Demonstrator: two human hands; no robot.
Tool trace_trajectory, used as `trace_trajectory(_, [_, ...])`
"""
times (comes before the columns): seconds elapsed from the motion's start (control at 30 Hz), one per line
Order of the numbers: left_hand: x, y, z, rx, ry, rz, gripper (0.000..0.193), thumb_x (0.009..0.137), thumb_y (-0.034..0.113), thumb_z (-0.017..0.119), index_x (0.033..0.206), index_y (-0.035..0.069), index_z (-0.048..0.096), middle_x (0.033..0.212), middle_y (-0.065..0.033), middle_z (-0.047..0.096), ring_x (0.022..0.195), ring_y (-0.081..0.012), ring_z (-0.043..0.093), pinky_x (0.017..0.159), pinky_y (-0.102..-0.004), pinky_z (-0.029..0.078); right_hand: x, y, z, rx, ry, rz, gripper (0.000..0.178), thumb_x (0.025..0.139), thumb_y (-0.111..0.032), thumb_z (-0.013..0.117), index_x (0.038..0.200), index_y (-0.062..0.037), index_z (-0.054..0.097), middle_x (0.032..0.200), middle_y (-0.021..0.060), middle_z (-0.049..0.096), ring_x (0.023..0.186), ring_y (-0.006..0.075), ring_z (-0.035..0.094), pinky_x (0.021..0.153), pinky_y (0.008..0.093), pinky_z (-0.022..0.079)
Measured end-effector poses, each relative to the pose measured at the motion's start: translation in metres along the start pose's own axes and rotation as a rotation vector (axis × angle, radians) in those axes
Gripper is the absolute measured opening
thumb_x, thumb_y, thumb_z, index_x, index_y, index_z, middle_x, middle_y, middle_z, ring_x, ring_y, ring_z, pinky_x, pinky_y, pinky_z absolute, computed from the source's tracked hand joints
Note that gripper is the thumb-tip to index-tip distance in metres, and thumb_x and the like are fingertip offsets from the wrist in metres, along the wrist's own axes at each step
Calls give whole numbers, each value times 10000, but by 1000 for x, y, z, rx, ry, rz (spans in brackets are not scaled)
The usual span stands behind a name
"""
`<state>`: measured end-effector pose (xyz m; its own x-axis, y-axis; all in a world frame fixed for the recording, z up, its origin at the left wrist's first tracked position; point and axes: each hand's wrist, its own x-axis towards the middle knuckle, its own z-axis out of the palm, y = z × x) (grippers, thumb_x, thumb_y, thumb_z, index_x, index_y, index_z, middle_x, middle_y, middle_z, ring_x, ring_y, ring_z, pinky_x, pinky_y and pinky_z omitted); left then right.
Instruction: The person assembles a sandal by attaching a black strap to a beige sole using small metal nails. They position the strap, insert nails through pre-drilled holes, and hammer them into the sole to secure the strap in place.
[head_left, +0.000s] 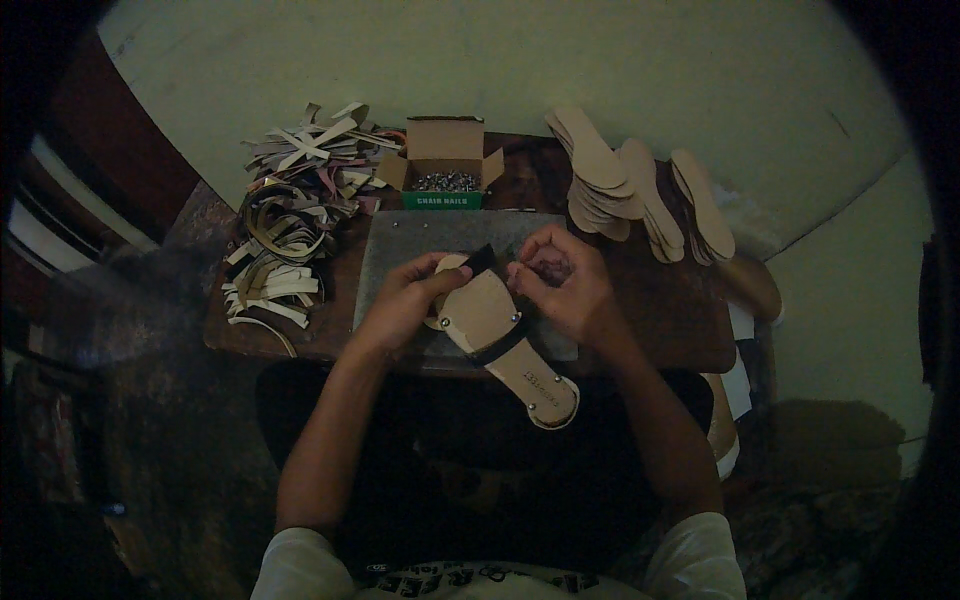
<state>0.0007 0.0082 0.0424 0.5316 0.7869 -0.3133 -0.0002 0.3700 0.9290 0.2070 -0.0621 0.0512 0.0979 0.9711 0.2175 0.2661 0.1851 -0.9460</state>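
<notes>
A tan sandal sole (481,312) is tilted over the front of the table, its narrow heel end toward me. Across its middle runs a black strap (497,348), and a black strip (481,261) sticks up at the wide end. Shiny nail heads (445,322) show near the sole's edges. My left hand (400,305) is closed on the sole's left side, thumb on top by the black strip. To the right of the wide end, my right hand (572,290) has its thumb and forefinger pinched together with the other fingers curled; anything between them is too small to make out.
A grey slab (395,255) with a few loose nails lies on the dark wooden table (670,325). Behind it stands an open green nail box (443,201). Material strips (285,225) are heaped at left. Stacks of tan insoles (595,160) sit at the back right, by the wall.
</notes>
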Motion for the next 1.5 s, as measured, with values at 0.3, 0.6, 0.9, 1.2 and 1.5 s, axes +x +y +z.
trace_trajectory(0.3, [-1,0,0,51,-27,-24,302,882,208,661,1132,39,644,973,-40,678,844,-132,644,747,-273,498,0,-3,-2,-24,-3,58,187,861,-77,697,1028,5,676,810,102,717,704,132,664,664,283,530])
trace_trajectory(0.6, [-7,-2,7,-91,-87,-88,288,915,260,648,1079,25,681,938,-41,696,811,-112,642,718,-254,492,-8,-19,7,-315,-41,-190,366,797,-110,755,1142,-23,671,1046,173,694,866,268,691,740,334,548])
trace_trajectory(0.9, [-8,-1,14,-92,-96,-59,307,956,330,603,1037,43,676,945,-48,689,821,-138,655,718,-292,529,-8,-12,8,-425,-12,-399,258,812,-81,724,1049,11,679,1007,174,694,860,301,694,740,366,550])
trace_trajectory(1.2, [-7,-2,10,-30,-61,-15,264,947,265,620,1030,21,677,949,-46,686,825,-126,637,700,-276,503,-3,-8,-1,-277,32,-7,210,884,-49,669,1084,14,683,945,113,720,821,140,679,727,274,540])
trace_trajectory(1.5, [-4,-8,8,-72,-133,-11,184,924,132,637,1052,1,651,978,-63,686,876,-125,639,797,-271,494,0,-5,-1,-26,58,157,170,880,-77,671,1029,-5,710,878,124,728,784,115,663,701,275,528])
